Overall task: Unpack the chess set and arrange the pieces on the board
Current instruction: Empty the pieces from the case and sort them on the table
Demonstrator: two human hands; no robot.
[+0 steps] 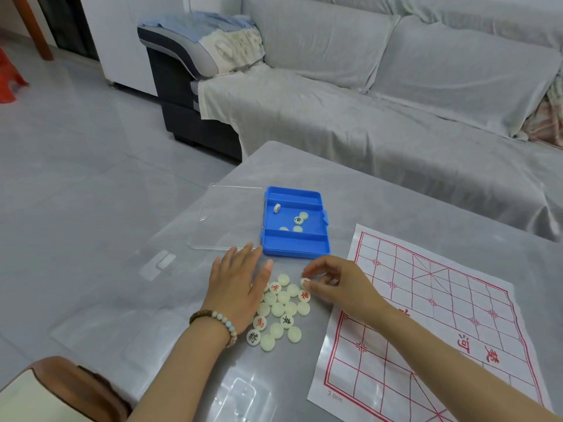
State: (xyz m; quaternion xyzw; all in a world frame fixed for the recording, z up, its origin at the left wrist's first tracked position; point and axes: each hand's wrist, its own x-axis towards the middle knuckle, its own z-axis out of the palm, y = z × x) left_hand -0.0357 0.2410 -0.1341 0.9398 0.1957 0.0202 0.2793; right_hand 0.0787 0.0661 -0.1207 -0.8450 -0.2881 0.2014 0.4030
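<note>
Several cream round chess pieces [281, 312] lie in a heap on the grey table, some face up with red or black characters. My left hand [239, 281] lies flat with straight fingers on the heap's left side, partly covering pieces. My right hand [330, 283] pinches one cream piece [305, 281] at the heap's far right edge. The paper board [426, 324], white with red grid lines, lies to the right with no pieces on it. Behind the heap sits the open blue plastic box [294, 248], with several pieces inside [298, 222].
The box's clear lid [225, 220] lies open to the left of the blue tray. A sofa under a grey cover [365, 117] stands beyond the table. The table's left edge drops to a grey tiled floor [76, 162].
</note>
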